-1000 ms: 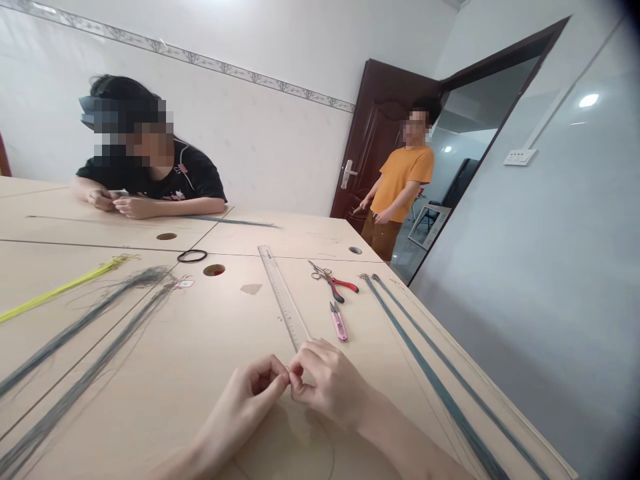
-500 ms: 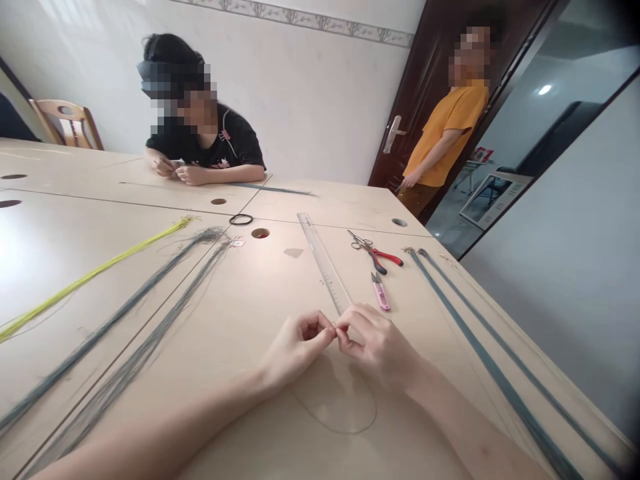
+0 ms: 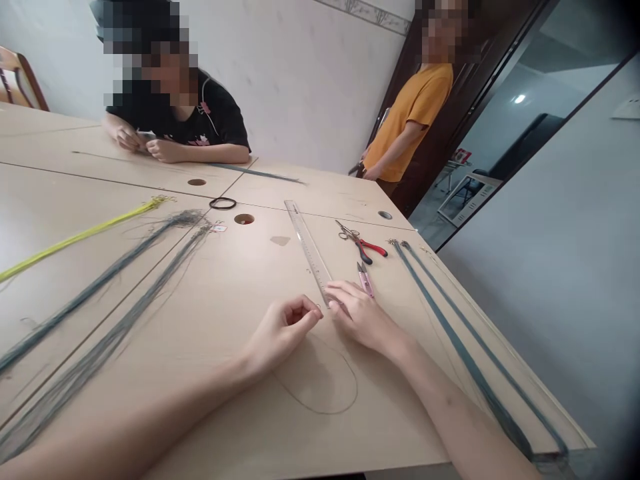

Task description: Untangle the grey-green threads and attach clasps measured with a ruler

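Observation:
My left hand [image 3: 287, 328] is closed in a pinch on the end of a thin grey cord [image 3: 357, 387]. A tiny loop of it shows at the fingertips. The rest of the cord curves across the table below both hands. My right hand [image 3: 361, 319] lies with its fingers stretched over the near end of a clear ruler [image 3: 310, 253], its thumb partly tucked under. Just beyond that hand are pink thread snips [image 3: 366, 280], partly covered by it, and red-and-black pliers [image 3: 367, 251] beside small scissors [image 3: 345, 230].
Grey-blue cord bundles [image 3: 100, 300] and a yellow bundle [image 3: 85, 237] lie at left. More dark cord bundles [image 3: 450, 320] run along the right edge. A black ring [image 3: 223, 203] sits near a table hole [image 3: 244, 219]. One person sits opposite; another stands by the door.
My right hand has let go of the pinch at my left fingertips and spread onto the ruler's near end. My left hand keeps its pinch. The whole view has shifted.

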The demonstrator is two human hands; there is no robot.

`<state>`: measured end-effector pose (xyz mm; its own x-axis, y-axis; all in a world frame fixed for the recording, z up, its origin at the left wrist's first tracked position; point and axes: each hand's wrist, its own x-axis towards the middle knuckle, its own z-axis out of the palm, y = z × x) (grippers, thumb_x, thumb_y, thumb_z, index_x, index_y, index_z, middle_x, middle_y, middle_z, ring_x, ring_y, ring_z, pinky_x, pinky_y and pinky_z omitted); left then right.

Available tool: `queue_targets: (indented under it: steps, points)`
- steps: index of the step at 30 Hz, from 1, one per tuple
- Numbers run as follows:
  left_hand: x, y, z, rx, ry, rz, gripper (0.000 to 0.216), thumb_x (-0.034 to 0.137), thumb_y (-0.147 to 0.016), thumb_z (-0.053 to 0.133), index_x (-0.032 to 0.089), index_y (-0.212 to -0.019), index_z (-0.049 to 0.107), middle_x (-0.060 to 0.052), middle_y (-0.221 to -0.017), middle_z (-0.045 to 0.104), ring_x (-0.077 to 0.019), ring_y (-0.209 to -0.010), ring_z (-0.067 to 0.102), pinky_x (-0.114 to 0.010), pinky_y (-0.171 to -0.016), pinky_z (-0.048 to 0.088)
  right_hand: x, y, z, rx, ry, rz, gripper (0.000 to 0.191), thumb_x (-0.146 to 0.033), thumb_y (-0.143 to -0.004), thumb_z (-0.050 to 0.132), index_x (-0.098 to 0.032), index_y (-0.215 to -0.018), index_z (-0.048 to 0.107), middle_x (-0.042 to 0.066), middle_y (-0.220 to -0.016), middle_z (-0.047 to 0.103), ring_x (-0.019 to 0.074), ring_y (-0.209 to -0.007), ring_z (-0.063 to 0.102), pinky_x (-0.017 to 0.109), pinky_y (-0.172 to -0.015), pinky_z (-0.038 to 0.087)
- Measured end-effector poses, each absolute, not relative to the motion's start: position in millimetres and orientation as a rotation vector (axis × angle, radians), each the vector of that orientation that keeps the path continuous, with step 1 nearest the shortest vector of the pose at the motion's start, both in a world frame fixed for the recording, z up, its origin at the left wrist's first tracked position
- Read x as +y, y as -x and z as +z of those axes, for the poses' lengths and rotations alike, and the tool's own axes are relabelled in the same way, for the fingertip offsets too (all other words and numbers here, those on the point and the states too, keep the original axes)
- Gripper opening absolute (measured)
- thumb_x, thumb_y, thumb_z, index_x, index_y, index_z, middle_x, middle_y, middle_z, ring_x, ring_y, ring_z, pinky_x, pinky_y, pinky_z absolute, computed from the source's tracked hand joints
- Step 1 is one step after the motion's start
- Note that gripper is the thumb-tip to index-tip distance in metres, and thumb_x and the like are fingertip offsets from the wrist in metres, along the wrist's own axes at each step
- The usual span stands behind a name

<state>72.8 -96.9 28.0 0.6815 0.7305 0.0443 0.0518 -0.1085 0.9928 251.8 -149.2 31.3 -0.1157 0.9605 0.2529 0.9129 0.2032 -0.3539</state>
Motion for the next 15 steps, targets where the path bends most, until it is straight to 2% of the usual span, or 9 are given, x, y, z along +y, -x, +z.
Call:
queue_targets:
  steps: [2,8,13,15]
  points:
    - [-95.5,-72.6,28.2,0.668,-1.604,0.655,0.024,0.037,-0.08,0.049,0.016,-0.071,0.056,0.005,-0.054,0.039,-0.0087,-0.05,0.031,-0.021,-0.045,0.024,-150.4,-249.5,31.9,-2.107,1.783,0.166,0.031,-0.021,-0.091,0.038,-0.014,-0.114,0.058,0.01,-0.124,0.055,0.022,-0.116,0.049,0.041,-0.1,0.039]
    - [-82.8,-70.9,27.7,0.727,-1.554,0.759,0.025,0.038,-0.08,0.049,0.016,-0.07,0.052,0.005,-0.052,0.037,-0.0085,-0.048,0.03,-0.021,-0.044,0.024,-195.3,-227.8,45.2,-2.156,1.874,0.083,0.029,-0.014,-0.087,0.041,-0.015,-0.108,0.062,0.011,-0.109,0.063,0.0224,-0.101,0.059,0.04,-0.089,0.05]
    - [-74.6,-70.2,25.0,0.698,-1.47,0.838,0.024,0.037,-0.079,0.051,0.015,-0.07,0.053,0.006,-0.054,0.033,-0.008,-0.049,0.029,-0.021,-0.045,0.024,-271.1,-219.8,36.7,-2.252,1.884,-0.172,0.032,-0.016,-0.082,0.049,-0.015,-0.113,0.059,0.01,-0.108,0.065,0.023,-0.096,0.063,0.033,-0.08,0.056]
    - [-74.3,-70.4,23.7,0.679,-1.449,0.835,0.024,0.037,-0.079,0.051,0.015,-0.071,0.053,0.006,-0.054,0.034,-0.0081,-0.05,0.03,-0.021,-0.046,0.025,-293.5,-219.4,35.0,-2.323,1.822,-0.174,0.028,-0.017,-0.081,0.053,-0.019,-0.107,0.062,0.008,-0.103,0.067,0.0215,-0.09,0.065,0.029,-0.074,0.057]
